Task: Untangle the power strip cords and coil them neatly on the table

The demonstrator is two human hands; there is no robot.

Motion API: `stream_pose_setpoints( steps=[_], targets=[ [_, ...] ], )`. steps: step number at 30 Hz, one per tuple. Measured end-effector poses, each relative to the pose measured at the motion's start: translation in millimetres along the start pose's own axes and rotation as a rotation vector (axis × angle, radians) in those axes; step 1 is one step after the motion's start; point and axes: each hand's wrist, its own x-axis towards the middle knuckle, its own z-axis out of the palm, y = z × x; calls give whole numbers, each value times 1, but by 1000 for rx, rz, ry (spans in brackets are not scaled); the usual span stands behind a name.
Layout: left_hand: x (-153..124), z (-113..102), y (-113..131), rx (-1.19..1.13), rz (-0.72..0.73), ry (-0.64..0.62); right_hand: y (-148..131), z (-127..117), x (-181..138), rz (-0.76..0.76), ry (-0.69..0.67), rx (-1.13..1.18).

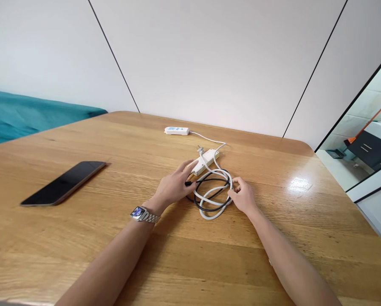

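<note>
L hand point(173, 187) at 9 of the looped white cord point(210, 218): fingers loosely spread, thumb & index apart, index at near strip point(210, 156); can't tell if its hidden fingers touch anything. R hand point(244, 196) at 3: curled, thumb & fingertips pinching white cord at loop's edge. We'd guess R steadies the coil so loops don't slide, L minds the strip side

Coil sits btwn our hands, mid-table, prob for easy reach. Black cord point(211, 210) is looped thru the white, crossing several times: prob the main snag. Near strip lies slantwise at 12; plug point(201, 150) at 11 w/ its lead across that strip, also in the way. Far strip point(176, 131) at 11, further off, lead running back to the coil

Phone point(63, 183) or tablet, screen dark, flat at 9, well clear of the cords. Watch point(138, 213) on L wrist. Table point(177, 272) butts near wall point(209, 63) at 12; teal fabric point(34, 114) at 10; dark drawers point(368, 146) thru opening at 2
</note>
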Motion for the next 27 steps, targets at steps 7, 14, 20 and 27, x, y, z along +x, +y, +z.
stream_pose_setpoints(
  steps=[7,14,20,27],
  targets=[
    [54,-7,-18,181,293,-251,1,-1,0,-18,-1,-12],
    [71,-27,-18,264,534,-240,0,1,0,8,21,-55],
    [56,-36,-26,328,473,-259,-2,1,0,31,36,-82],
    [41,-23,-44,264,390,-225,0,1,-1,-18,41,-91]
  ],
)
